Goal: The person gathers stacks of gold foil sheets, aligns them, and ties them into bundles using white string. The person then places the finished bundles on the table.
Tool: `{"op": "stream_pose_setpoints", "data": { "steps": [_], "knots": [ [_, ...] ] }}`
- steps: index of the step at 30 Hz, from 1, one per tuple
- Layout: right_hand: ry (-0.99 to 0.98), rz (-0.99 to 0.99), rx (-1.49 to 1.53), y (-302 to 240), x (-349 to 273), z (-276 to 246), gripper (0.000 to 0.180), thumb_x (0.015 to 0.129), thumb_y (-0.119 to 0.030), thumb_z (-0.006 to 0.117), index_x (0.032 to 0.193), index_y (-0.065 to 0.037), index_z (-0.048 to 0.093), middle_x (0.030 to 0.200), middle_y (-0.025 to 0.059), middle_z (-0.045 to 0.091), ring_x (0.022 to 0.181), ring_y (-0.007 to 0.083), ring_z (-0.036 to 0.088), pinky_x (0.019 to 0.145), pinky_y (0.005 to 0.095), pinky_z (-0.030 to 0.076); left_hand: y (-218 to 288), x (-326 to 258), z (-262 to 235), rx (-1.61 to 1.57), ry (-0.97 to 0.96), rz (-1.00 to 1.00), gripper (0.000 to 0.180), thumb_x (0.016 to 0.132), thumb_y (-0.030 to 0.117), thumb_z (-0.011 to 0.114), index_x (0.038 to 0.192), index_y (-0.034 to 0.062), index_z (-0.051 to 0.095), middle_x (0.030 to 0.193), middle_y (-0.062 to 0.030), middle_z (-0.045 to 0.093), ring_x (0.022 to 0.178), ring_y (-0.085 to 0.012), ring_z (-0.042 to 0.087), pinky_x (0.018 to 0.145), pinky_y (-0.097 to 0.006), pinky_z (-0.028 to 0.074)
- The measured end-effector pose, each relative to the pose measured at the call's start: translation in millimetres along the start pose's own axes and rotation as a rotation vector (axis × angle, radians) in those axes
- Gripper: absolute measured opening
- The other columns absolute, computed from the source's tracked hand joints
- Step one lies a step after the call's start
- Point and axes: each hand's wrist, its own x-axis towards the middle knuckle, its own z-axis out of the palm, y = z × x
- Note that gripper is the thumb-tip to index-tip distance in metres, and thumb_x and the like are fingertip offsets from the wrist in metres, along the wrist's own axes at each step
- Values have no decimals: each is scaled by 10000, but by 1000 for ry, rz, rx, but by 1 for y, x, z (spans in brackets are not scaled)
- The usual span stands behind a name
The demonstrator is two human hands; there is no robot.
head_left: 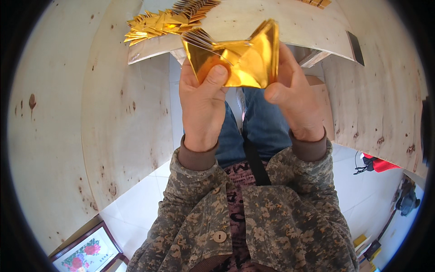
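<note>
Between my two hands is a stack of folded gold foil paper (247, 59), held up above my lap near the table's edge. Its left and right ends rise into points, and many thin layers show at the upper left. My left hand (204, 90) grips the left end, thumb pressed flat on the shiny front face. At the other end my right hand (294, 86) holds the stack's side, its thumb near the lower right corner. The fingers of both hands are partly hidden behind the foil.
Ahead is a pale wooden table (290, 22) bearing a fanned pile of folded gold paper (158, 25). More gold pieces (317, 3) lie at the far edge. Wooden panels flank me left and right. A cardboard box (321, 104), a red item (383, 164) and a framed flower picture (88, 251) stand lower.
</note>
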Motion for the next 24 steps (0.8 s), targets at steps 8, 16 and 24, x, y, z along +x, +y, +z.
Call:
{"op": "stream_pose_setpoints", "data": {
  "steps": [8, 16, 24],
  "knots": [
    [-52, -33, -53, -4, 3, 2, 1041, 655, -313, 912, 1411, 32, 285, 1339, 142, 486, 1237, 228, 493, 1043, 336, 416, 5, -8, 11, 222, -80, 161, 823, 801, -48, 738, 1439, 9, 222, 1184, -190, 603, 1060, -221, 629, 894, -326, 541],
    [-43, -106, 10, 6, -4, -6, 1007, 679, -196, 899, 1440, 23, 276, 1310, 139, 517, 1202, 231, 533, 994, 324, 467, 2, -10, 17, 263, -154, 216, 852, 784, -64, 748, 1441, 27, 214, 1152, -190, 604, 1064, -234, 633, 895, -327, 549],
    [29, -50, -74, 8, -13, -14, 702, 702, -160, 884, 1250, 22, 484, 1107, 105, 638, 1013, 163, 621, 881, 285, 524, -3, -15, 16, 310, -165, 183, 841, 784, -90, 728, 1440, 18, 212, 1150, -193, 603, 1070, -246, 633, 906, -344, 551]
  ]
}}
